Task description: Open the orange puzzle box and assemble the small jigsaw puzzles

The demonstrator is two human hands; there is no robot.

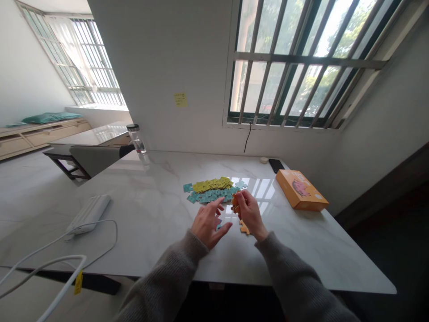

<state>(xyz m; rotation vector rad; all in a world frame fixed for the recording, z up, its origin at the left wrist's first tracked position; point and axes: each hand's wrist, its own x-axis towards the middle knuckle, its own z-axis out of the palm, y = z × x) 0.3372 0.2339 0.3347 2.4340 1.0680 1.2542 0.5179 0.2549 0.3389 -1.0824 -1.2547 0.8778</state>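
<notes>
My right hand (pixel 250 212) is closed around several orange puzzle pieces (pixel 235 204), held just above the table. To its left, my left hand (pixel 211 222) has its thumb and fingers spread, with nothing gripped between them. A bluish puzzle piece (pixel 219 223) shows partly behind the left thumb and fingers. Below my right hand, an orange puzzle piece (pixel 244 227) lies on the table. Beyond both hands are a row of yellow puzzle pieces (pixel 212 184) and, nearer me, a row of teal puzzle pieces (pixel 209 196), partly covered by my fingers.
An orange box (pixel 301 190) rests at the right of the white table (pixel 150 214), with a black phone (pixel 276 166) behind it. At the back left stands a clear bottle (pixel 137 139). A white device (pixel 90 214) with white cables (pixel 50 264) lies on the left.
</notes>
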